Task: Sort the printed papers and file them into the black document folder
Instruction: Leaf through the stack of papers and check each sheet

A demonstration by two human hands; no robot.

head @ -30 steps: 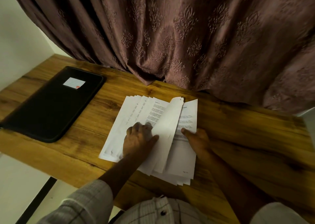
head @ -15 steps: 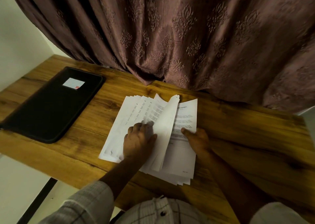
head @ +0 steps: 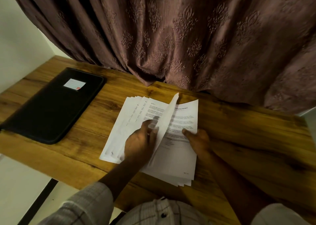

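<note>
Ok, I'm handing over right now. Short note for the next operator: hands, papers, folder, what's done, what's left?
Left hand: fingers lie on the fanned sheets. A raised sheet stands at its thumb; whether the thumb pinches it is unclear.
Right hand: presses the right pile near its edge.
Black folder: closed and flat on the table, left of the papers and apart from them.
Done: papers split into a fan and a pile.
Left: finish sorting, open the folder, file all sheets.
</note>
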